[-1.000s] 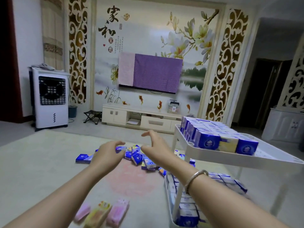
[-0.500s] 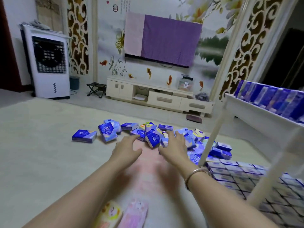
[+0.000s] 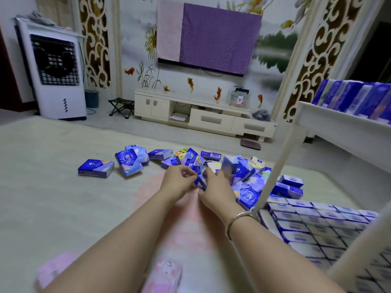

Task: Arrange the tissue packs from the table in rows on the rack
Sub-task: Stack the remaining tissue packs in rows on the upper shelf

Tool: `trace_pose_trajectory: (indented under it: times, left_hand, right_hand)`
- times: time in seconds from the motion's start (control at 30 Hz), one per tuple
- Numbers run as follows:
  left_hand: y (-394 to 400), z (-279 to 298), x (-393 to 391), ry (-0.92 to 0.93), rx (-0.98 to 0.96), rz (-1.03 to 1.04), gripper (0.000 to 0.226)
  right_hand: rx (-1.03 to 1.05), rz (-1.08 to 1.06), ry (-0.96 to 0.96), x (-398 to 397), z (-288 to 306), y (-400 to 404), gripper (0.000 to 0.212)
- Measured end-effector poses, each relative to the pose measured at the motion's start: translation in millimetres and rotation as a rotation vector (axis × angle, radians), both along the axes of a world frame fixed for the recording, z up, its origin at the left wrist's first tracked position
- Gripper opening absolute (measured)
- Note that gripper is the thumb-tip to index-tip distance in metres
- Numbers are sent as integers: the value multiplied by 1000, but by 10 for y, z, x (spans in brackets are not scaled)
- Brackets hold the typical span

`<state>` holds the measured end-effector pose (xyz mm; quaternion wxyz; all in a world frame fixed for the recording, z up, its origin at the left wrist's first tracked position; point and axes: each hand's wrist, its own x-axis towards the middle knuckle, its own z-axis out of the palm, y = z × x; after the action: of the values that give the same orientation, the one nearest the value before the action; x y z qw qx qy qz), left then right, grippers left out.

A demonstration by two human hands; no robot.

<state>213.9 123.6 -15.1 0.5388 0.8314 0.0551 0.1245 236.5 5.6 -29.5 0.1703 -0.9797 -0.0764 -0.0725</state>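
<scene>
Here, both hands pinch 1 glossy blue tissue pack (image 3: pixel 200 181).

Glossy plastic-wrapped tissue packs (image 3: pixel 129 163)
</scene>
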Motion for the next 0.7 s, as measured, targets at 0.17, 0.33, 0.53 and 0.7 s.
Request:
trace_pose_trajectory:
  times: [0.17, 0.33, 0.53, 0.7]
  left_hand:
    - [155, 58, -339, 70, 45, 86, 21]
    - [329, 157, -784, 147, -161, 150, 34]
    - [249, 248, -1317, 134, -275, 189, 36]
    - [9, 260, -1801, 163, -278, 213, 36]
  right_hand:
    - [-64, -5, -17, -181, 93, 68, 49]
    - [-89, 40, -22, -528, 146, 0, 47]
    - [119, 158, 123, -1146, 262, -133, 34]
    - [511, 149, 186, -1697, 349, -334, 25]
